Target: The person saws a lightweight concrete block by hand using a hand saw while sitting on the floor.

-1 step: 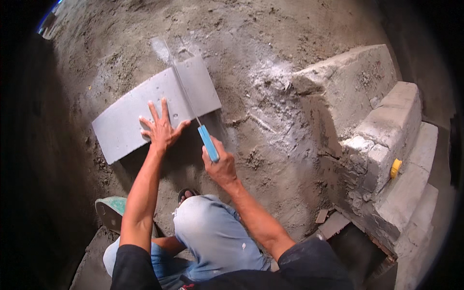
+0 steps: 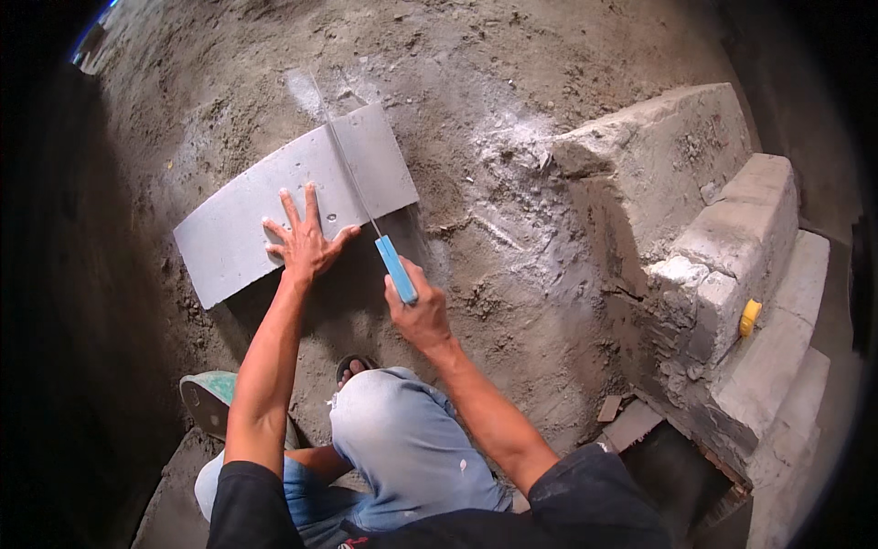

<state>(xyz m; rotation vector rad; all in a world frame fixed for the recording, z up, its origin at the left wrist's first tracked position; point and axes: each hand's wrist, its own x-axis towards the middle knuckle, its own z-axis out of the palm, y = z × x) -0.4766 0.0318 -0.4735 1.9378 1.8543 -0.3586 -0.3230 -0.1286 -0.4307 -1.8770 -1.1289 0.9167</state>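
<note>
A pale grey concrete block (image 2: pixel 242 206), long and pitted with small holes, lies slantwise on the dirt ground. Spread fingers of my left hand (image 2: pixel 306 245) press flat on its top, near the close edge. My right hand (image 2: pixel 422 318) is wrapped round the blue handle of a handsaw (image 2: pixel 396 269). The saw's thin blade (image 2: pixel 346 165) runs across the block, right of my left hand, and its tip reaches past the far edge. How deep the blade sits in the block I cannot tell.
Stacked rough concrete blocks (image 2: pixel 732 229) rise on the right like steps, with a yellow tape-measure-like object (image 2: pixel 750 317) on them. Whitish dust (image 2: pixel 512 146) covers the ground beside them. At lower left stands a green-rimmed bucket-like container (image 2: pixel 212 388). My bent knee (image 2: pixel 384 421) is close below.
</note>
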